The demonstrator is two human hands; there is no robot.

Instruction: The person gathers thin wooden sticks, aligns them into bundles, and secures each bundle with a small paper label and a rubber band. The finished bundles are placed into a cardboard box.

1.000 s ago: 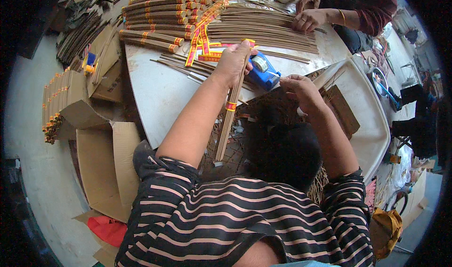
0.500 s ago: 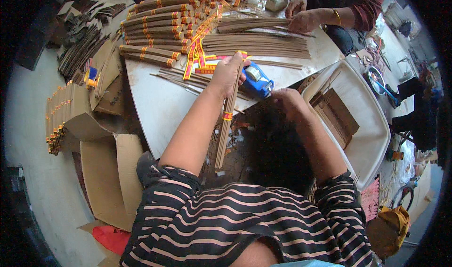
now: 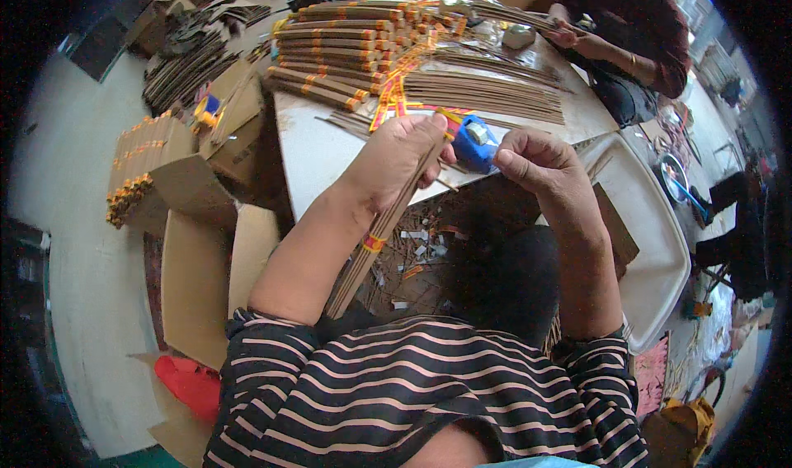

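A slim bundle of brown incense sticks (image 3: 390, 208) slants down toward my body, with a red-and-yellow paper band round its middle and another near its upper end. My left hand (image 3: 394, 159) is closed around its upper part. To the right, my right hand (image 3: 544, 167) is raised with thumb and forefinger pinched together; whatever is between them is too small to make out. Between my hands, at the table edge, stands a blue tape dispenser (image 3: 474, 148) with a pale roll. Behind it lie red-and-yellow paper strips (image 3: 394, 97) and a spread row of loose incense sticks (image 3: 487, 95).
Banded incense bundles (image 3: 330, 51) are stacked on the white table (image 3: 301, 150). A co-worker's hands (image 3: 577, 37) hold sticks at the far right. An open cardboard box (image 3: 196, 278) stands at left, a white plastic tub (image 3: 660, 253) at right. Scraps litter the floor (image 3: 412, 253).
My right hand has come up and back from the dispenser, its fingers now pinched. The bundle's lower end has swung left toward my body. The co-worker's hands have lifted sticks off the table.
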